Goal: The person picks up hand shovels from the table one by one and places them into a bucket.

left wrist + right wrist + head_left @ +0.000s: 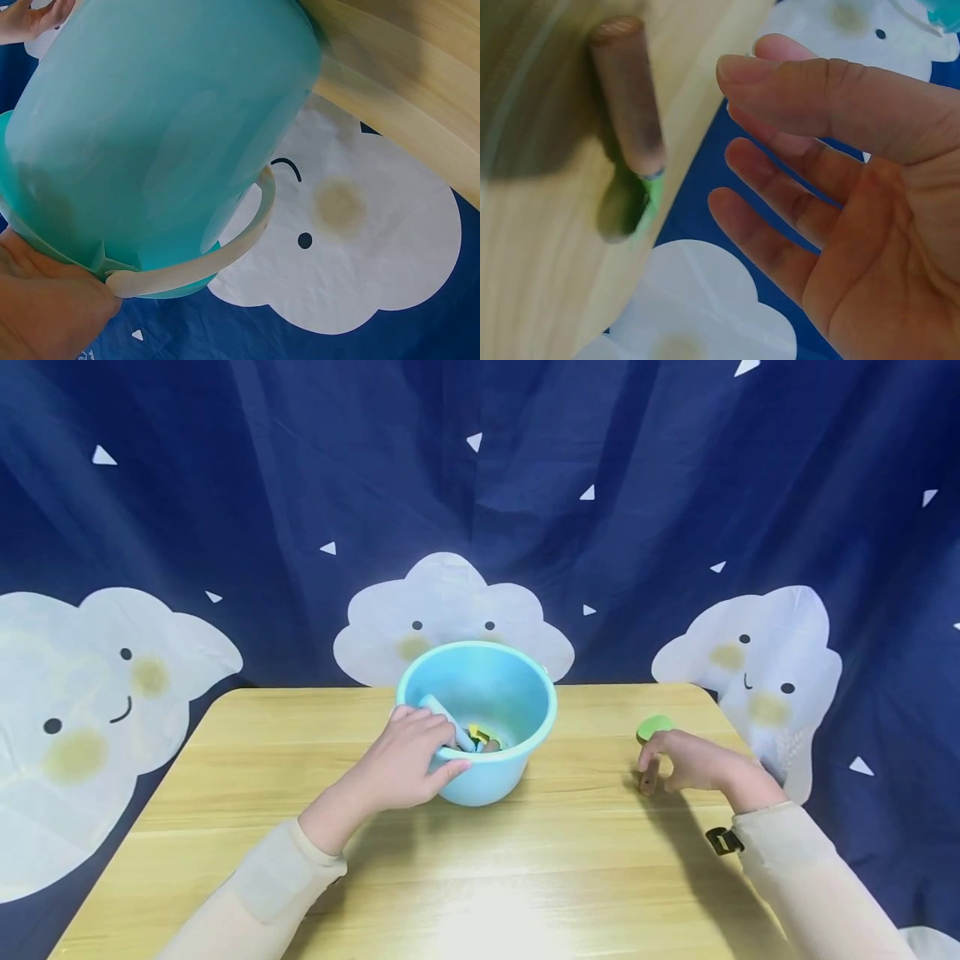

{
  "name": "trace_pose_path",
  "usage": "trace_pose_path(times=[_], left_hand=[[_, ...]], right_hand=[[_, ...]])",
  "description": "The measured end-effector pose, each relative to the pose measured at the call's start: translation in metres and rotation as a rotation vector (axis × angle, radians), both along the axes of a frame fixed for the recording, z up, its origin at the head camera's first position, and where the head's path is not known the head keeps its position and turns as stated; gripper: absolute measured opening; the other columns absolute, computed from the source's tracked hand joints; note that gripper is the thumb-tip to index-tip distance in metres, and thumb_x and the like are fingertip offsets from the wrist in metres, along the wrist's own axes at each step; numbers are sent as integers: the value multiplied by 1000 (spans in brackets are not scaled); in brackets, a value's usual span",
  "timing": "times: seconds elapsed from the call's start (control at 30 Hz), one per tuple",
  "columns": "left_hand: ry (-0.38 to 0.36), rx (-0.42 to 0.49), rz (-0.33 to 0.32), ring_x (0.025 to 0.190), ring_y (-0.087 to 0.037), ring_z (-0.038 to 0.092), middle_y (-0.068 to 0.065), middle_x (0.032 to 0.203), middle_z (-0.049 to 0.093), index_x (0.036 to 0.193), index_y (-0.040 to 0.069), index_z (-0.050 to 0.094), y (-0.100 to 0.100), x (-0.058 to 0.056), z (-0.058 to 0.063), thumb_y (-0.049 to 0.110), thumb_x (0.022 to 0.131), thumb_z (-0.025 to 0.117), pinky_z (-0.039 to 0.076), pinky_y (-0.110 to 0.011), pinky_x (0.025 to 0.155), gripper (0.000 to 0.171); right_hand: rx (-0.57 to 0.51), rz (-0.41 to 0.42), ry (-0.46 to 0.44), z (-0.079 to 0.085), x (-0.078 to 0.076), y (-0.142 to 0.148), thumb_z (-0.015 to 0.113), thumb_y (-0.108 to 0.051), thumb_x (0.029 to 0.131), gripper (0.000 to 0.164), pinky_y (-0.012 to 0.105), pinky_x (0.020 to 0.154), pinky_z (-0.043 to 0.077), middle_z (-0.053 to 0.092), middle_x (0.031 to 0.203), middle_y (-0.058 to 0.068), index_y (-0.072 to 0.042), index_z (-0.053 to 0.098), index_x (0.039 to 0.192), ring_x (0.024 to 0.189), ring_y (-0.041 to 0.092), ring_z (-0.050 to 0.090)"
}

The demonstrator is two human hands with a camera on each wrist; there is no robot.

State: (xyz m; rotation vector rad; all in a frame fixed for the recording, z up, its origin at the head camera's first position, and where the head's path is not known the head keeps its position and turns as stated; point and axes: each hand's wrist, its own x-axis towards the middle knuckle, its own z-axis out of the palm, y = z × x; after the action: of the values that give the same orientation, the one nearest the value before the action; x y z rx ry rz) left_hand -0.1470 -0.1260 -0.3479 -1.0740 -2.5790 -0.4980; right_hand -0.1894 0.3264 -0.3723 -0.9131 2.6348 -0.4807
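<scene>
A light blue bucket (pixel 480 781) stands on the table, and my left hand (pixel 408 756) grips its near left rim, fingers over the edge and thumb outside. Inside lie a light blue rod-shaped piece (pixel 448 720) and several small yellow, brown and dark pieces (pixel 480 737), partly hidden by the rim. The bucket's cream handle (pixel 202 266) hangs outside in the left wrist view. At the right, a toy with a green end (pixel 655 725) and brown cylindrical handle (pixel 628 97) is beside my right hand (pixel 693 760). In the right wrist view the fingers are bent loosely, apart from the toy.
The wooden table (pixel 300 727) ends at a back edge just behind the bucket. A dark blue curtain (pixel 480 485) with white smiling clouds hangs behind it. A black strap buckle (pixel 724 841) sits at my right cuff.
</scene>
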Motion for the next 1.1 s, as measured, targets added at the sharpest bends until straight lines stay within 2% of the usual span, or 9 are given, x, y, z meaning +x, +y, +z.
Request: trace_pose_path(times=[0.1, 0.27, 0.5, 0.6, 0.9, 1.1], left_hand=[[1, 4, -3, 83, -13, 48, 12, 81, 52, 83, 21, 54, 1, 0, -1, 45, 93, 64, 33, -40, 89, 28], [2, 2, 2, 83, -13, 48, 12, 82, 52, 83, 21, 53, 0, 0, -1, 45, 93, 64, 33, -40, 89, 28], [-5, 23, -11, 84, -13, 50, 12, 82, 53, 82, 21, 54, 1, 1, 1, 43, 93, 64, 33, -39, 89, 27], [-3, 22, -10, 84, -13, 50, 12, 83, 54, 83, 21, 54, 1, 1, 1, 43, 93, 64, 33, -39, 88, 27], [3, 15, -5, 82, -13, 48, 12, 81, 52, 82, 21, 53, 0, 0, 1, 44, 93, 64, 33, -39, 88, 28], [2, 14, -7, 82, -13, 48, 12, 81, 52, 82, 21, 53, 1, 1, 1, 44, 93, 64, 33, -39, 88, 28]], right_hand=[[3, 32, 28, -6, -1, 1, 74, 17, 60, 44, 48, 89, 49, 70, 89, -4, -6, 71, 97, 98, 27, 62], [12, 45, 72, -13, 0, -1, 73, 19, 56, 46, 44, 85, 51, 67, 91, -7, -8, 71, 94, 92, 25, 62], [-25, 22, 6, -21, 4, -1, 64, 23, 55, 49, 43, 83, 52, 66, 91, -3, -8, 70, 93, 86, 22, 63], [-32, 22, 8, -24, 3, 0, 63, 24, 54, 50, 40, 81, 53, 65, 90, -2, -8, 70, 91, 84, 20, 63], [3, 63, 146, -35, -1, 1, 68, 21, 51, 49, 34, 78, 49, 61, 88, -8, -14, 70, 85, 83, 13, 57], [39, 45, 156, -37, 1, -4, 66, 23, 53, 50, 37, 79, 48, 61, 89, -7, -16, 70, 84, 84, 17, 55]])
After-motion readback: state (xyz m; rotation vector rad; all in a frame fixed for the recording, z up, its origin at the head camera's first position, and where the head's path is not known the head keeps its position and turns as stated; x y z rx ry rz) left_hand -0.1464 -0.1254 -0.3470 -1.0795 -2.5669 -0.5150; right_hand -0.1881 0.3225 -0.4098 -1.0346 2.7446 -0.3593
